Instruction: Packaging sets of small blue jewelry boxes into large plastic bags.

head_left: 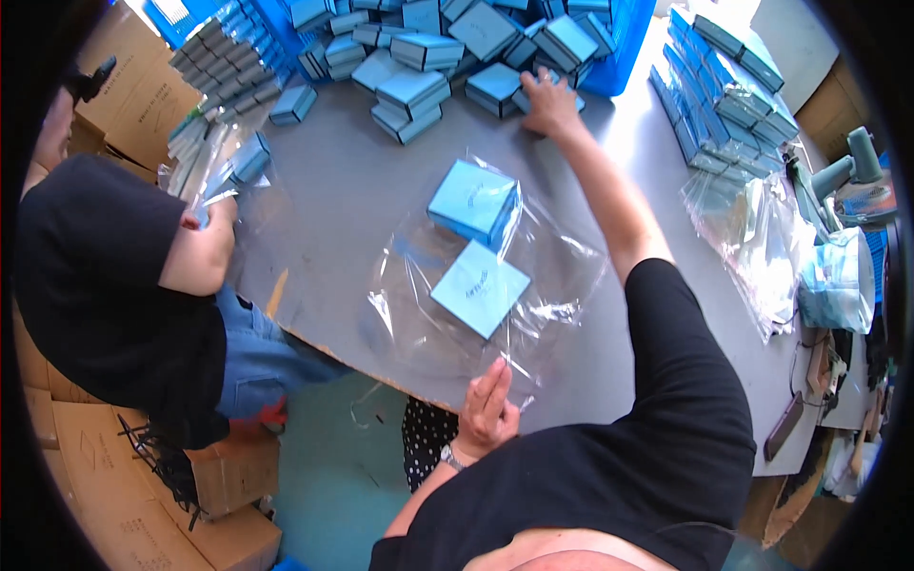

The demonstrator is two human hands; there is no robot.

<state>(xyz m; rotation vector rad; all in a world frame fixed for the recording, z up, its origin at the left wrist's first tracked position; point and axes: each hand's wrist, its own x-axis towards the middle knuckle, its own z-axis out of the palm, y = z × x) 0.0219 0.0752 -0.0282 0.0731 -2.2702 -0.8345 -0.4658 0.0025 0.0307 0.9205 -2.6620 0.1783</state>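
On the grey table in front of me lies a clear plastic bag (409,309), spread out and crinkled. A light blue box (473,198) and a second light blue box (481,288) lie within its outline, the nearer one turned like a diamond. At the bag's near edge is my left hand (487,409), its fingers closed together on the film. My right hand (552,103) reaches across to the far pile of blue boxes (414,57). Its fingers curl over a small blue box at the pile's front; the hand partly hides that box.
A blue crate (633,48) stands behind the pile. Wrapped box stacks (728,105) and empty clear bags (762,247) lie at right, beside a tape dispenser (847,171). At left a co-worker (114,276) handles a bagged box near more stacks (228,62). Cardboard cartons (114,476) stand on the floor.
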